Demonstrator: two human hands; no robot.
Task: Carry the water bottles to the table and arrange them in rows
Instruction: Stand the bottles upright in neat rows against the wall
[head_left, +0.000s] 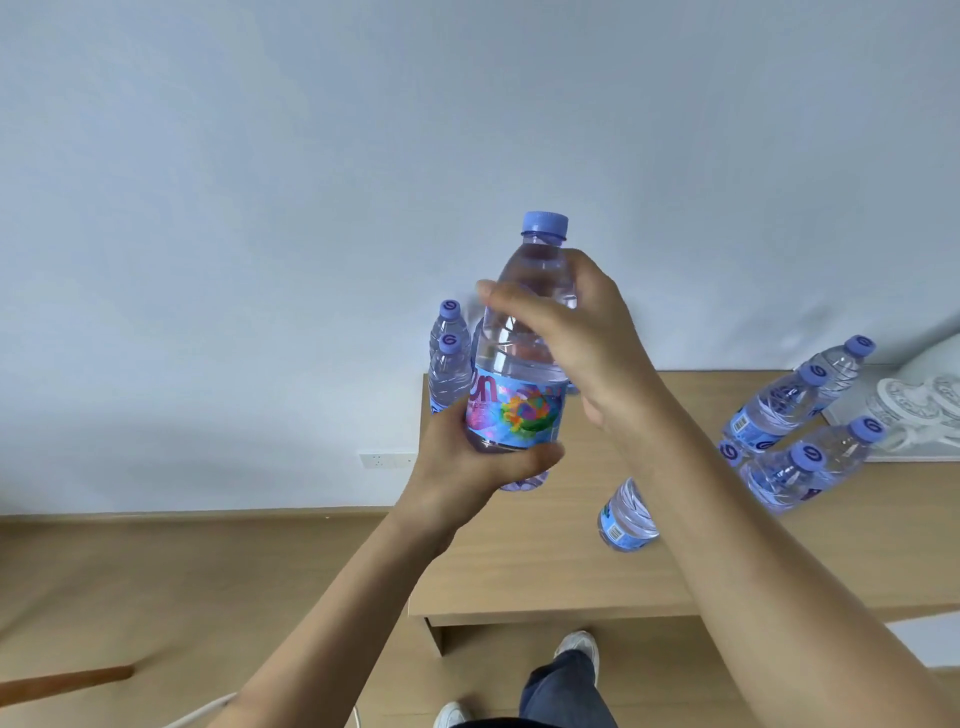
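I observed one water bottle (519, 358) held upright above the table (545, 571), near its left end. The left hand (467, 462) gripped its base, fingers curled round below the label. The right hand (576, 338) wrapped the upper body under the purple cap (544, 224). Other bottles (800, 421) stood on the table at right, two more (448, 364) behind the held one.

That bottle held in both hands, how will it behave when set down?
The held bottle looks full, so probably heavy and stiff. Tall and narrow, it may tip if bumped. The left hand grips low, the right hand high.
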